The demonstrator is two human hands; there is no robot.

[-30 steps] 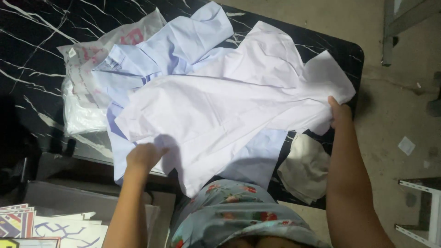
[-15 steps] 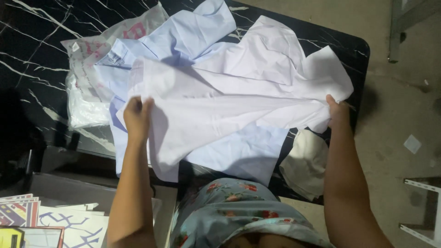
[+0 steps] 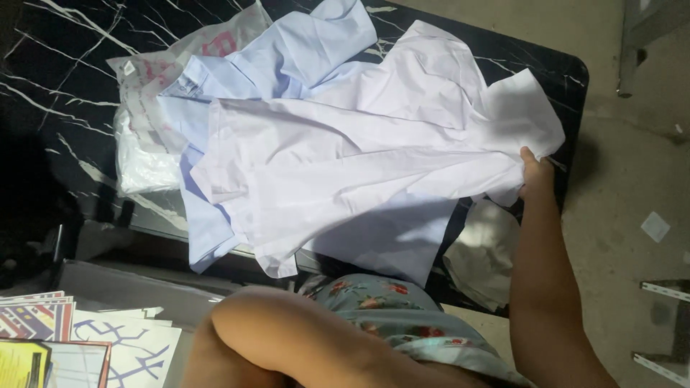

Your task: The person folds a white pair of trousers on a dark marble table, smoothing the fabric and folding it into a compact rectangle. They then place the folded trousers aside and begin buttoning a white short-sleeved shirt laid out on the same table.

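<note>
A white shirt lies spread across a black marble-patterned table, partly hanging over the near edge. My right hand grips its right edge at the table's right side. Under it lies a light blue shirt. My left arm is bent close to my body at the bottom of the view, elbow up, and the left hand itself is out of sight.
A clear plastic bag with red print lies at the left of the shirts. Another pale cloth hangs below the table's right end. Printed papers lie at the bottom left. Metal frame legs stand on the concrete floor at right.
My left hand has let go of the white shirt's left edge and pulled back toward my body. The shirt has dropped flatter on the table. My right hand has kept its hold.
</note>
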